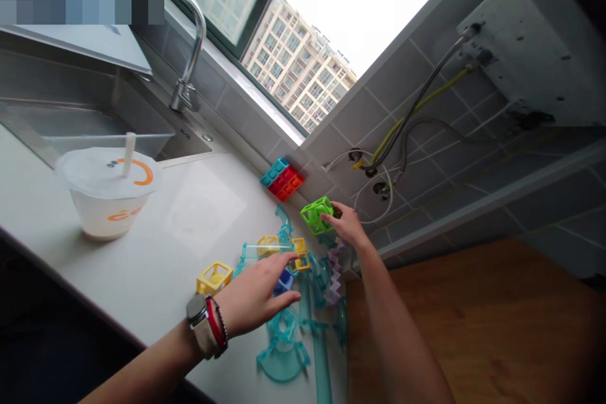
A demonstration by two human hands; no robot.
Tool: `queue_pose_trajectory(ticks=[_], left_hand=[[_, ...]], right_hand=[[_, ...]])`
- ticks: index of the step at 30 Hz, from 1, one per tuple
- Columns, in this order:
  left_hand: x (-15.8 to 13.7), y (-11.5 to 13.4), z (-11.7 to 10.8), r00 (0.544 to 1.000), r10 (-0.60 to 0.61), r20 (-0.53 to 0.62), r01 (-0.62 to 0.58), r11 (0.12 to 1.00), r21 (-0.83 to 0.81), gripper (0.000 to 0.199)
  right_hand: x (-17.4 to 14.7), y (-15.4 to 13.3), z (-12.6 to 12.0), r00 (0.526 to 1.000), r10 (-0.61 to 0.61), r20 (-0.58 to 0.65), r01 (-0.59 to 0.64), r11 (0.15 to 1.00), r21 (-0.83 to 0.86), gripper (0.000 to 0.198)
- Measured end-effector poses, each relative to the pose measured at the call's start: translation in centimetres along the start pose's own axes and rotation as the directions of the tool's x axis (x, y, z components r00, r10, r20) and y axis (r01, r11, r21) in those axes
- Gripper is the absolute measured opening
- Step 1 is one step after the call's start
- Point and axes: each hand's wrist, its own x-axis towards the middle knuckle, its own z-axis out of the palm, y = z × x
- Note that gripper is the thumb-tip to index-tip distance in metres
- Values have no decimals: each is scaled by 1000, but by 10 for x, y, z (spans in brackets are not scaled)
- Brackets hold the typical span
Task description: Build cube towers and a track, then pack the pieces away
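Note:
My right hand (348, 224) grips a bright green open-frame toy block (316, 216) by its right side, near the wall. My left hand (259, 293), with a watch on its wrist, hovers over the toy pieces with thumb and fingers apart. By its fingertips is a yellow frame block (300, 255), and a dark blue block (284, 281) shows partly behind the hand. Another yellow frame block (214, 278) lies left of it. Clear teal track pieces (283, 363) are spread on the counter beneath. A light purple zigzag piece (334, 273) lies below my right hand.
Stacked blue and red blocks (283, 179) stand against the tiled wall. A lidded cup with a straw (108, 192) stands left, close to the sink (182, 144) and faucet (195, 31). Hoses (402, 120) hang at the right above a wooden surface (468, 322).

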Motion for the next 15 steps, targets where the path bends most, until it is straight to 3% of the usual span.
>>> queue_pose_trajectory(ticks=[4, 9, 12, 15], left_hand=[[-1, 5, 17, 996, 13, 88, -7, 998, -64, 66], [6, 0, 38, 992, 82, 92, -67, 986, -153, 36], [12, -5, 44, 997, 69, 19, -63, 970, -233, 36], [18, -8, 49, 995, -17, -96, -16, 941, -337, 33]], right_hand=[[50, 40, 45, 998, 66, 1, -66, 993, -97, 35], [81, 74, 93, 996, 74, 45, -64, 979, -193, 33], [94, 84, 112, 999, 47, 12, -43, 970, -239, 41], [109, 88, 123, 1000, -13, -26, 5, 965, -262, 48]])
